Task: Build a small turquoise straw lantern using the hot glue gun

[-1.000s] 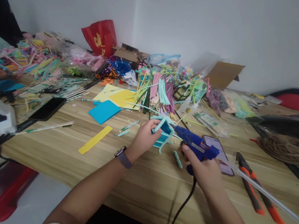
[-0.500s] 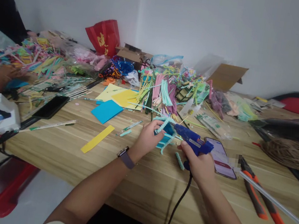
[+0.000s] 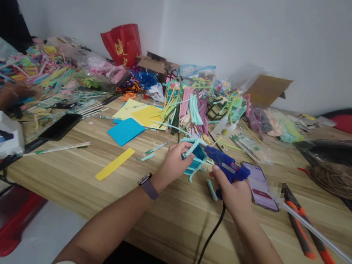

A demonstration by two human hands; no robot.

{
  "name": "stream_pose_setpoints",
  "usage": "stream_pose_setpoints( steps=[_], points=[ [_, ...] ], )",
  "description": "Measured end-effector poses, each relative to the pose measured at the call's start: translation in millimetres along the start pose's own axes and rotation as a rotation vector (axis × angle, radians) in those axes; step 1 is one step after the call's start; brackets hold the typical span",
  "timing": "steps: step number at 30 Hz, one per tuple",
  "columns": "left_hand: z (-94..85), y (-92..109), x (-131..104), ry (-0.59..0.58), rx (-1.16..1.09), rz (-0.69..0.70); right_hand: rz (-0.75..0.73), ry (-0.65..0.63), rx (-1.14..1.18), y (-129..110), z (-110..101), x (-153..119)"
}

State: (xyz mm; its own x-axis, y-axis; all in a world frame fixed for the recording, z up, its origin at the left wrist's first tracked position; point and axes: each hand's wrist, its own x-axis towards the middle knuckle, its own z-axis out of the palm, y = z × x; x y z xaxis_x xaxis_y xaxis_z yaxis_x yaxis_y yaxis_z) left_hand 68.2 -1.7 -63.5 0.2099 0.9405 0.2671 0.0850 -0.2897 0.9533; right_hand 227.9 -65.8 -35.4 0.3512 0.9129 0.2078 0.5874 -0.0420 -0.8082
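Note:
My left hand (image 3: 175, 162) is closed on a small blue box (image 3: 194, 166) edged with pale mint pipe cleaner, gripping its near left rim. A loose end of the fuzzy trim (image 3: 191, 176) hangs down its front. In my right hand (image 3: 232, 189) is a blue hot glue gun (image 3: 224, 162), its nozzle pointing left at the box's right rim. Whether the tip touches the trim I cannot tell. The gun's black cord (image 3: 211, 238) runs down over the table edge. A short mint pipe cleaner piece (image 3: 211, 189) lies just below the gun.
A phone (image 3: 260, 186) and orange-handled pliers (image 3: 305, 230) lie to the right. Yellow and blue sheets (image 3: 125, 131), a yellow strip (image 3: 114, 164) and a power strip (image 3: 6, 135) are to the left. Pipe cleaner bundles (image 3: 195, 110) pile up behind. Another person's hands (image 3: 6, 93) work at far left.
My hands, the box and the glue gun stay almost still, with only a very slight shift of the gun. At far left the other person's hands have moved a little.

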Motion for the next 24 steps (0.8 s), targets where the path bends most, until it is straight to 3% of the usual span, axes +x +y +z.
stream_pose_setpoints(
  steps=[24],
  points=[
    [0.7,1.9,0.1,0.023,0.002,0.024,-0.052,0.083,-0.208,3.4,2.8,-4.4]
  ],
)
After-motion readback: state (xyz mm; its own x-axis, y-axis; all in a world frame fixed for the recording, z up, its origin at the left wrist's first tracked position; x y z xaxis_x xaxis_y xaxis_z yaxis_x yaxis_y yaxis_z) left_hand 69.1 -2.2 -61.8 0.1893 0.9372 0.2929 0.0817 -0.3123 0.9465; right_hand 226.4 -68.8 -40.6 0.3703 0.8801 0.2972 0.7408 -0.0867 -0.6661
